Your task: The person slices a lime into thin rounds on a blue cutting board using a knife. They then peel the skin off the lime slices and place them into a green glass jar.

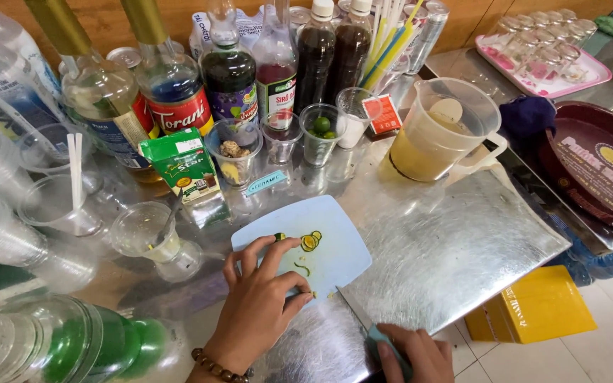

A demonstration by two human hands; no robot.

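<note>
The left hand [260, 301] lies palm-down on the near part of a pale blue cutting board [335, 245], its fingers spread and loosely curled; the fingertips pinch a small green lime piece [279, 237] against the board. The right hand [409, 354], at the counter's near edge, is closed around the teal handle of a knife [355, 311], whose thin blade runs up-left towards the board's near right corner, close to the left thumb.

Just beside the left fingertips, towards the board's middle, lie cut lime slices [311, 241], round with yellow-green flesh and dark green rind, and a thin curl of peel nearer the hand. The board sits tilted on the steel counter [455, 248], near its front edge.

Further back stand a plastic cup of whole limes [321, 128], a clear jug of yellowish liquid [438, 135], a green carton [181, 164] and a row of syrup bottles [230, 74] along the far edge.
</note>
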